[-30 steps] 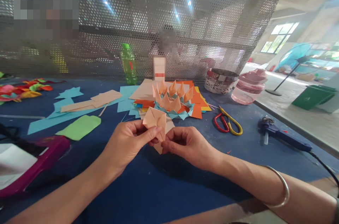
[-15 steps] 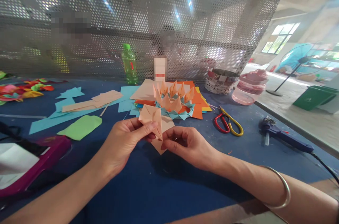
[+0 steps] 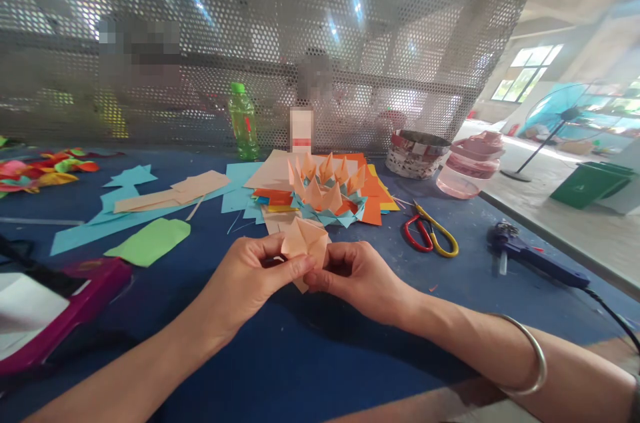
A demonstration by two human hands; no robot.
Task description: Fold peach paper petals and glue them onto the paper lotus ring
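Between my two hands is a folded piece of peach paper, its creases meeting near the middle. My left hand pinches its left and lower edge, thumb on the front. On the lower right, my right hand grips the same paper with thumb and bent fingers. Just beyond stands a folded paper lotus, with peach pointed petals over a light blue base. It rests on a stack of coloured paper sheets. Another peach sheet lies partly hidden behind my hands.
Red-and-yellow-handled scissors and a blue glue gun lie at right. Behind them stand a round woven basket and a pink container. A green bottle stands before the perforated metal panel. Green paper and a magenta object are at left.
The folded peach paper has turned and moved right and slightly down. My right hand, earlier at its lower tip, now grips its right side, and both hands are closer together.
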